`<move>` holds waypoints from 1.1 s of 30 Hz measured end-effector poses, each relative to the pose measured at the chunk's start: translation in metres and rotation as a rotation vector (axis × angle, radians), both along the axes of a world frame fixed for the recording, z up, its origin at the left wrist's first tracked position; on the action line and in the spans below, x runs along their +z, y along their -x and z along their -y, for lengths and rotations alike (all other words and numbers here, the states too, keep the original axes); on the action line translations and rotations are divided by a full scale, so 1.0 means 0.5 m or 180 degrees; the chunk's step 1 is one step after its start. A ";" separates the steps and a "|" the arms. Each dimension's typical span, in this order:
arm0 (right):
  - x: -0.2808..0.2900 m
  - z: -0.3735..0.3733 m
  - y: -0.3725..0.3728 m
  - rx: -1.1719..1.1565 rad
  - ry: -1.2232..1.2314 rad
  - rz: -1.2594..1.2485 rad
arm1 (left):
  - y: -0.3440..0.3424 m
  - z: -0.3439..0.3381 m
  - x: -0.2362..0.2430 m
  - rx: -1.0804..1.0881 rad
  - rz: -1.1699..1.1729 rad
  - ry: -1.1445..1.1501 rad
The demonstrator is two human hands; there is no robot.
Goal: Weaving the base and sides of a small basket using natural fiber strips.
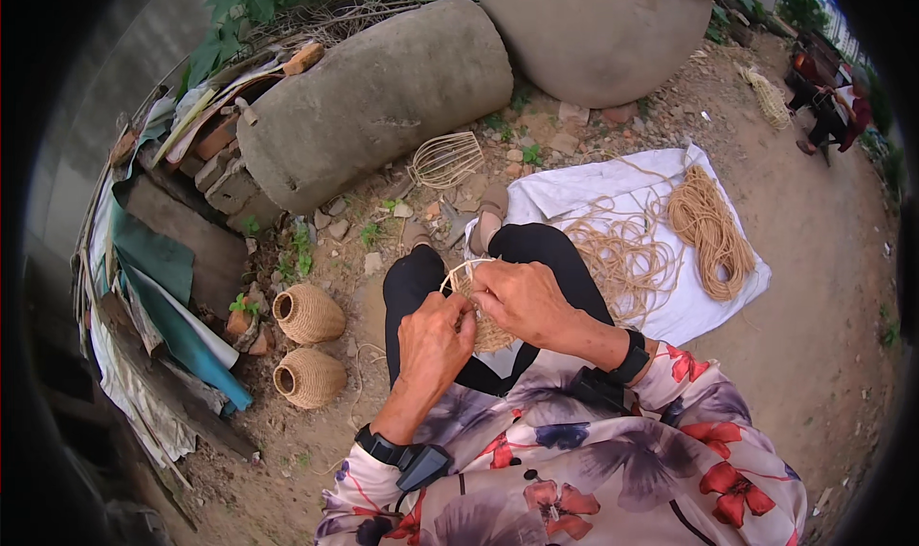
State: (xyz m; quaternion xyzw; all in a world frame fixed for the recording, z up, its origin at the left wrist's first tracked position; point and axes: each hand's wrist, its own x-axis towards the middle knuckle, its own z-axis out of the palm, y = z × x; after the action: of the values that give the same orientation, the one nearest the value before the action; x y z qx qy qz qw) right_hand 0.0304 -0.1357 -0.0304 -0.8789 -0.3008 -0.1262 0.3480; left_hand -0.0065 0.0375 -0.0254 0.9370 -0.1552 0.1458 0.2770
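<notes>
Work in hand: a half-woven, tan straw-cord basket on a pale wire frame (pixel 476 307) sits on the person's lap, between black-trousered knees; bare frame ribs show at its upper left, woven cord covers the lower part.
Left hand: the left hand (pixel 436 340) is closed on the basket's near left side, fingers curled around the weave.
Right hand: the right hand (pixel 522 297) grips the basket from above and the right, fingertips pressed to the rim; the two hands are close together, almost touching.
Cord supply: a loose tangle of tan cord (pixel 627 254) and a neater coiled hank of the same cord (pixel 710 225) lie on a white cloth sheet (pixel 574 192) spread on the ground just right of the knees.
Finished pieces: two round woven straw baskets with narrow mouths (pixel 308 345) lie on their sides on the dirt to the left; what is inside cannot be told.
Spare frame: an uncovered wire basket frame (pixel 446 158) rests ahead, against a large grey concrete cylinder (pixel 373 101).
Edges and room: stacked boards and sheeting (pixel 163 288) crowd the left; bare dirt ground (pixel 814 316) lies to the right.
</notes>
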 end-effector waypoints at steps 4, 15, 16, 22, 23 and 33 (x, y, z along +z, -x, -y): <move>-0.005 0.014 0.010 -0.0007 -0.0468 -0.0313 | -0.007 -0.002 0.020 -0.0145 -0.0227 -0.0536; -0.004 -0.027 -0.017 -0.0287 -0.0104 -0.0898 | -0.042 -0.013 0.039 -0.0349 -0.1070 -0.0492; -0.011 -0.025 -0.021 -0.0275 -0.0111 -0.0890 | -0.043 -0.013 0.045 -0.0271 -0.1330 -0.0354; -0.019 -0.023 -0.031 -0.0025 -0.0322 -0.1141 | -0.070 -0.012 0.025 -0.0243 -0.1540 -0.0339; -0.013 -0.026 -0.030 -0.0106 -0.0108 -0.1126 | -0.078 -0.010 0.030 -0.0227 -0.1534 -0.0340; 0.017 -0.018 0.000 -0.0148 0.0726 -0.0462 | -0.084 -0.017 0.028 0.0226 -0.3129 0.1192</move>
State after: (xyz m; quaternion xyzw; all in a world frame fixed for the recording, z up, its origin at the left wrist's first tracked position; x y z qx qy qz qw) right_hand 0.0304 -0.1266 -0.0216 -0.9264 -0.2667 -0.0353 0.2636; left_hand 0.0355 0.0458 -0.0115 0.8339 0.0535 -0.2763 0.4747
